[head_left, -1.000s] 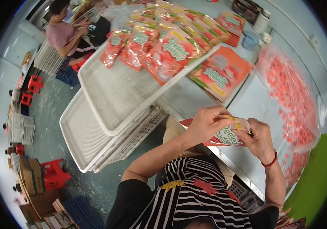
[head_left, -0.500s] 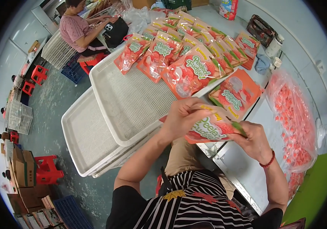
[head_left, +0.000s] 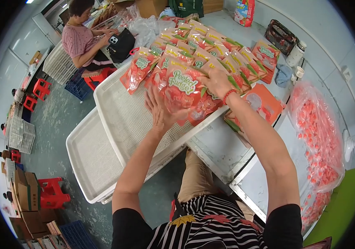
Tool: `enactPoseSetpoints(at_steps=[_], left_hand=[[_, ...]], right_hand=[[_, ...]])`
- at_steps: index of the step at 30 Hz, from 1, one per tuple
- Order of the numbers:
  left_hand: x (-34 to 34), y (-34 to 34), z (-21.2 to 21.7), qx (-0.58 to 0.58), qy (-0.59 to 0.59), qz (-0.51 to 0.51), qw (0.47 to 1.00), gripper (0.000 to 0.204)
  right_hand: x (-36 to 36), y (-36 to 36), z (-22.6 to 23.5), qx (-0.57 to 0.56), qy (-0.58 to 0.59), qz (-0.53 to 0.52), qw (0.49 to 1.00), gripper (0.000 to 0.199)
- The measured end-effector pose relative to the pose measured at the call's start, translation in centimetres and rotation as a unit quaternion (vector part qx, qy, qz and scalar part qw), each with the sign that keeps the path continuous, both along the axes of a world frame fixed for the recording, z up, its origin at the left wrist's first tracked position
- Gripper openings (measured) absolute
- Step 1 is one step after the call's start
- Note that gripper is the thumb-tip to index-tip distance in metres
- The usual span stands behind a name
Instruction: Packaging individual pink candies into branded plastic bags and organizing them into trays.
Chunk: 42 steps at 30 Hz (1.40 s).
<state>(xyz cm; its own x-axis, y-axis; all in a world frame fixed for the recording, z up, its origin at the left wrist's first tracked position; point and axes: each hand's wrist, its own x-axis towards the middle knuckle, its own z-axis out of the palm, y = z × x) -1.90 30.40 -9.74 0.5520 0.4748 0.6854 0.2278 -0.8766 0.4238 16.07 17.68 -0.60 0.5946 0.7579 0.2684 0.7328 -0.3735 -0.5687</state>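
Observation:
Upright over the white perforated tray [head_left: 123,112], a red and peach candy pouch [head_left: 184,89] stands between my two hands, in front of other filled pouches. My left hand [head_left: 161,110] cups its lower left edge, fingers behind and thumb across the front. With its fingers closed, my right hand [head_left: 219,83] pinches the pouch's upper right edge. Rows of similar pouches [head_left: 204,43] lean on one another in the tray's far part. Beside the tray, partly under my right forearm, flat pouches [head_left: 262,101] lie on the table.
Another white tray [head_left: 88,153] sits lower left. A clear bag of small red pieces [head_left: 318,141] lies right. Behind it are a blue cloth [head_left: 283,75], white bottle [head_left: 297,54] and dark basket [head_left: 280,35]. Far left, a person [head_left: 78,37] sits near a black bag [head_left: 121,45].
Both hands have moved forward and left from above the table edge to the tray, carrying the pouch. It now stands upright against the front row.

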Motion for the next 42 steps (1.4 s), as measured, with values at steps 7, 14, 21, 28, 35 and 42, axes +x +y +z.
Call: enactPoseSetpoints(at_steps=[7,14,21,28,35,42], left_hand=[[3.3,1.6,-2.2,-0.041,0.106,-0.088,0.990,0.142],[4.4,1.5,-2.7,-0.039,0.146,-0.075,0.986,0.139],[3.3,0.6,-2.0,0.020,0.072,-0.060,0.995,0.120],[4.9,-9.4,2.6,0.110,0.075,-0.312,0.941,0.076],[7.3,-15.2,2.6,0.165,0.181,-0.514,0.822,0.046],[7.6,-16.3,4.4,0.197,0.208,-0.504,0.815,0.023]], right_hand=[[0.0,-2.2,-2.0,0.186,-0.040,-0.023,0.982,0.028],[-6.2,-11.7,-1.7,0.158,0.003,-0.023,0.987,0.018],[-13.8,-23.3,-7.0,0.107,0.027,-0.039,0.993,0.016],[-16.7,-31.0,-10.0,0.104,0.125,-0.155,0.974,0.013],[-17.7,-32.3,-10.9,0.166,0.116,-0.180,0.963,0.012],[-17.4,-32.4,-12.1,0.203,0.052,-0.157,0.965,0.012]])
